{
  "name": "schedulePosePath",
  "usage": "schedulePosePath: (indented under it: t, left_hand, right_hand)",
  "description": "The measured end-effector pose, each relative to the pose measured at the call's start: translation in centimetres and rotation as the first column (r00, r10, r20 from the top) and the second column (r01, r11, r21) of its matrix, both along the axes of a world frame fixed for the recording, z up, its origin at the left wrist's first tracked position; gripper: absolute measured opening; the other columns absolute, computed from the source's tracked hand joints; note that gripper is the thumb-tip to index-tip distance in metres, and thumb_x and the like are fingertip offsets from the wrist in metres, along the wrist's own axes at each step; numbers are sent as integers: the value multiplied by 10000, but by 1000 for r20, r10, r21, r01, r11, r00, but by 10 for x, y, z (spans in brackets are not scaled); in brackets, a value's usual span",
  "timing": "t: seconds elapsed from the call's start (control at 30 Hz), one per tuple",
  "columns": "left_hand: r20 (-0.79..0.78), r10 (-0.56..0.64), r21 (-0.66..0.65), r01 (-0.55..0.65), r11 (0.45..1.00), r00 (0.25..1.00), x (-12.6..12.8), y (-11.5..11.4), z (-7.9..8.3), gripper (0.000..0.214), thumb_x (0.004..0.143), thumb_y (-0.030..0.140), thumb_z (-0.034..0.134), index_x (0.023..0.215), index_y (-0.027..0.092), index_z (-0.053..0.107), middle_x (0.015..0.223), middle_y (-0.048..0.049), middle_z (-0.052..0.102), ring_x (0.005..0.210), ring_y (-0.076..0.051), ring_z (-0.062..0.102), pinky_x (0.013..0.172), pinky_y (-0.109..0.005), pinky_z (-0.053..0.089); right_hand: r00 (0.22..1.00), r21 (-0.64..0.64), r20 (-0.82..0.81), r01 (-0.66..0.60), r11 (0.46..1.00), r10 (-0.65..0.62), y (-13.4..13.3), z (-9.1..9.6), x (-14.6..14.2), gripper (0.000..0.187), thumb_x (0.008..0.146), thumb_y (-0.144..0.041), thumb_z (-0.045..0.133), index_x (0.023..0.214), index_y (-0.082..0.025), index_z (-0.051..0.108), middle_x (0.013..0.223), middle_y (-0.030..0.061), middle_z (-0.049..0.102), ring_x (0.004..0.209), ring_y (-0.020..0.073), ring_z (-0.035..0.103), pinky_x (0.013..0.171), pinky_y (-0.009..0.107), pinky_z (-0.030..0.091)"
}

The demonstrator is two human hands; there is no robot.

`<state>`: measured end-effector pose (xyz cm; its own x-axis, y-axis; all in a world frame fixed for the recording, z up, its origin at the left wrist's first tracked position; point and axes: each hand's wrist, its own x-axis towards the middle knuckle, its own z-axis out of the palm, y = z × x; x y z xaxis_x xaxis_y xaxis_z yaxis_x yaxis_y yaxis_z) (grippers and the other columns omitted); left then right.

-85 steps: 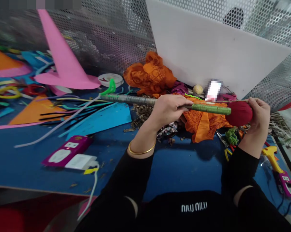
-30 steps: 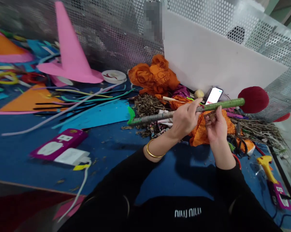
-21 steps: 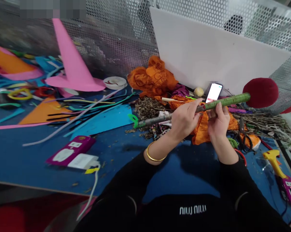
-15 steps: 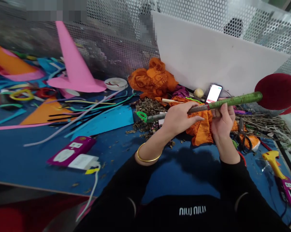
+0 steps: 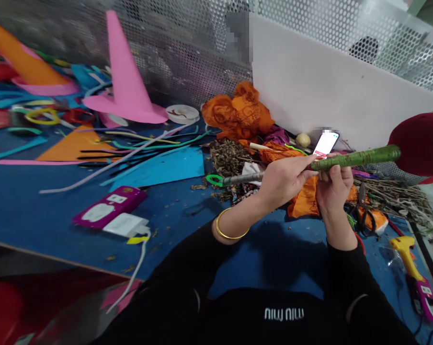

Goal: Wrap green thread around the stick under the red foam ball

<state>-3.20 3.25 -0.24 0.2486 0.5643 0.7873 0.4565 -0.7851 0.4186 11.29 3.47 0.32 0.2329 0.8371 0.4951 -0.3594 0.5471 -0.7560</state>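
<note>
Both hands hold a long stick (image 5: pixel 360 158) wrapped in green at its right part and grey-brown at its left. A dark red rounded head (image 5: pixel 419 143) is at its right end, and a bright green loop (image 5: pixel 214 180) at the left tip. My left hand (image 5: pixel 283 179), with a gold bangle on the wrist, is closed round the stick, its fingertips at the edge of the green wrapping. My right hand (image 5: pixel 334 187) pinches the green part from below, partly hidden by the stick. Orange cloth (image 5: pixel 304 199) lies on the table beneath.
Scissors (image 5: pixel 363 211) and a yellow glue gun (image 5: pixel 405 251) lie to the right. A lit phone (image 5: pixel 326 143) leans behind the stick. A purple power strip (image 5: pixel 110 208), pink cone hat (image 5: pixel 126 81) and blue sheet (image 5: pixel 166 167) are on the left. A white board (image 5: pixel 327 72) stands behind.
My left hand has slid right along the stick, up to the green wrapping and close to my right hand. My right hand keeps its grip. The camera view has shifted slightly.
</note>
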Motion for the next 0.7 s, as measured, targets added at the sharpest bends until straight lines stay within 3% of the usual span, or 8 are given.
schedulePosePath:
  t: [0.23, 0.43, 0.57, 0.7]
  left_hand:
    - [-68, 56, -83, -61, 995, 996, 0, -1, 1, 291, 1033, 379, 592, 1167, 163, 734, 1002, -73, 813, 898, -204, 767, 776, -268, 548]
    - [-113, 34, -186, -55, 981, 993, -4, 2, 4, 308, 944, 230, 684, 1245, 176, 718, 1119, -73, 802, 1005, -230, 752, 861, -298, 546]
    - [-110, 25, -223, -49, 974, 994, -4, 4, 3, 303, 957, 263, 673, 1243, 177, 725, 1137, -73, 800, 1037, -243, 748, 884, -316, 554]
    - [-43, 34, -244, -43, 969, 999, -1, 4, 0, 443, 962, 448, 689, 1314, 179, 687, 1163, -84, 795, 1055, -244, 753, 916, -322, 575]
  right_hand:
    - [997, 57, -58, -39, 998, 42, 0, -1, 2, 241, 750, -424, 862, 725, -216, 743, 509, -98, 316, 467, 39, 208, 501, 211, 265]
    - [996, -9, -85, 31, 999, -32, 4, 2, 5, 293, 707, -467, 877, 744, -225, 716, 527, -98, 376, 467, 42, 238, 488, 216, 283]
    - [993, -22, -104, 55, 998, -57, 5, 4, 7, 275, 703, -454, 873, 752, -229, 723, 540, -97, 368, 479, 49, 260, 492, 223, 297]
    - [994, -54, -97, 47, 997, -52, 5, 3, 7, 279, 713, -463, 859, 794, -223, 741, 534, -96, 397, 476, 48, 249, 491, 229, 267]
